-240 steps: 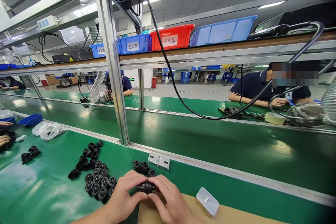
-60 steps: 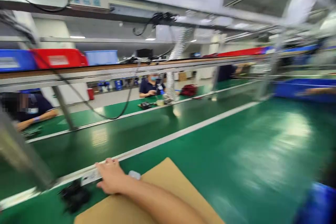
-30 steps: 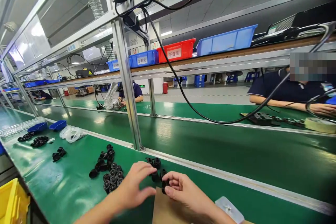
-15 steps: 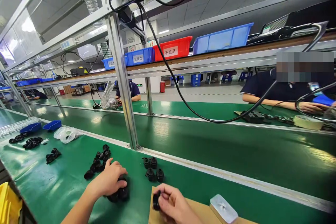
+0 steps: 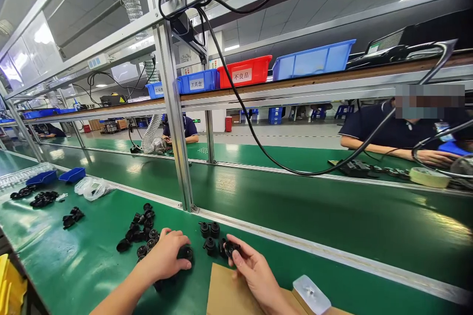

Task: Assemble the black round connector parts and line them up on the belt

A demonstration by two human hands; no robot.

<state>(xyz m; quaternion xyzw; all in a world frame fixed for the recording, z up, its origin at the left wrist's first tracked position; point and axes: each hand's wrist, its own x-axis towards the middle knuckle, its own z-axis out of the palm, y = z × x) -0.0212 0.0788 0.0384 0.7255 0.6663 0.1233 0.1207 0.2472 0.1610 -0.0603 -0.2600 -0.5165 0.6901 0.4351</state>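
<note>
My left hand (image 5: 168,255) curls its fingers and thumb around a black round plastic part (image 5: 185,253), low over the green tabletop. More black parts show from under that hand and lie in a loose pile (image 5: 137,229) to its left. My right hand (image 5: 256,270) pinches another black plastic part (image 5: 232,248) between thumb and fingers. That part is right beside a small group of black fittings with side spouts (image 5: 210,245); whether it touches them I cannot tell. Below my right hand lies a sheet of brown cardboard (image 5: 225,293).
A translucent plastic box (image 5: 312,294) rests on the cardboard at the right. A metal post (image 5: 173,123) rises behind the fittings, and a black cable (image 5: 258,140) hangs from the shelf. Farther left are a plastic bag (image 5: 92,188) and blue trays (image 5: 73,175). Co-workers sit across the bench.
My right hand has moved up and away with its black part to beside the upright fittings. My left hand has shifted right with a part, uncovering more of the pile.
</note>
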